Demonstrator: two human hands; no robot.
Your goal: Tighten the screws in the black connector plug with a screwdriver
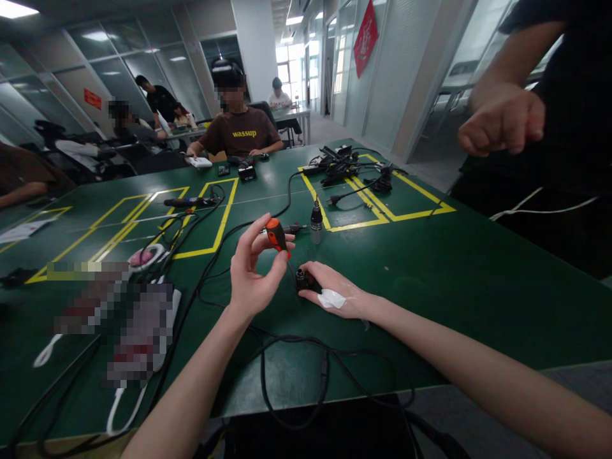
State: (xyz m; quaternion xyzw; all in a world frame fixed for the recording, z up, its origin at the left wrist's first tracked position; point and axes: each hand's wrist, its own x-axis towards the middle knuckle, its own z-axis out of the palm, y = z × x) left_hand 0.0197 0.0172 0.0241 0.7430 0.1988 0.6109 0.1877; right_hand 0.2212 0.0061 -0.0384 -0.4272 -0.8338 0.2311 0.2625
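- left hand [251,271] is up off the table with the fingertips pinched round a stubby orange-handled screwdriver [276,234], tip angled down toward the other hand
- right hand [329,294] lies flat on the table, fingers curled loosely over a small black connector [301,279], pinning it; white patch stuck on the back of that hand
- if it were me: I'd keep the part pressed down hard so it can't spin, and get the driver dead upright before turning, it looks tilted right now
- black cables [287,363] loop just under both wrists, easy to snag
- green table [478,280] with yellow tape boxes [210,217], a small silver-and-black plug [316,220] standing just past the hands
- further off, a pile of black adapters [342,167], a seated person in a brown shirt [241,131], someone's fist [502,121] at the right, glass office walls behind
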